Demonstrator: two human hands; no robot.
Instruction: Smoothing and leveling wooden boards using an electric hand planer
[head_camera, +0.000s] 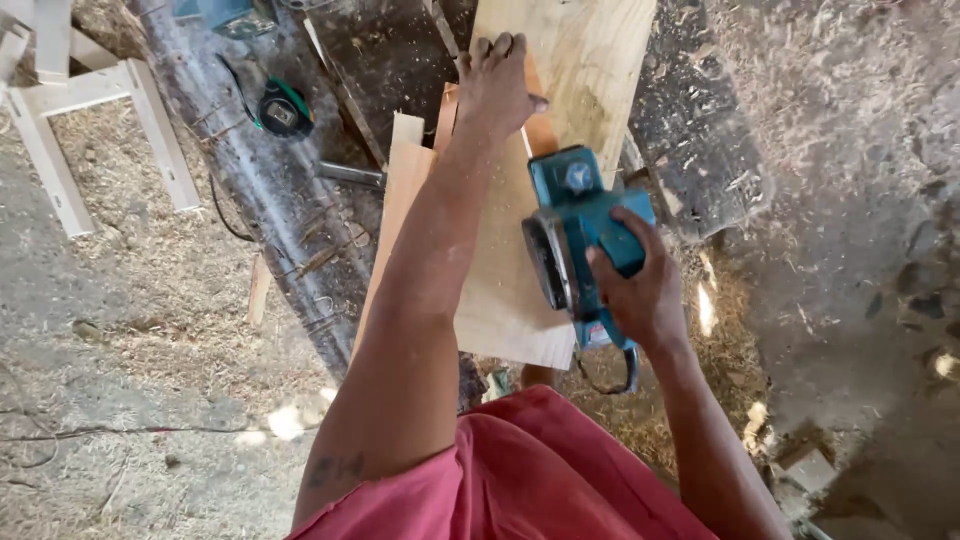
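Planer, electric, hand-held: teal plastic housing with a dark round side cover, sitting on the pale wooden board just right of frame centre. Its sole and blade are hidden against the wood, and its rear is covered by the right hand, which is clenched around the handle; a dark cord loops out below the wrist at 5 o'clock, its far end out of sight.

Board: light, smooth-faced plank dusted with fine shavings, running from centre toward 12 o'clock, where the frame cuts it off. Thinner reddish-brown strips lie beside and partly under it on its left edge; how many cannot be told.

Left hand: pressed flat on the wood at 12 o'clock, fingers spread and curled over the far edge, gripping nothing closed. Fingertips are partly hidden past that edge.

Workbench: dark, rough, weathered timber, running diagonally toward 11 o'clock.

Tape measure: round, black-and-green case, resting on the bench at 11 o'clock, well apart from both hands.

White wooden frame: painted slats, at 10 o'clock, cut off by the frame edge.

Ground: grey, strewn with sawdust and curled shavings. Red garment fills 6 o'clock, hiding the bench's near end.
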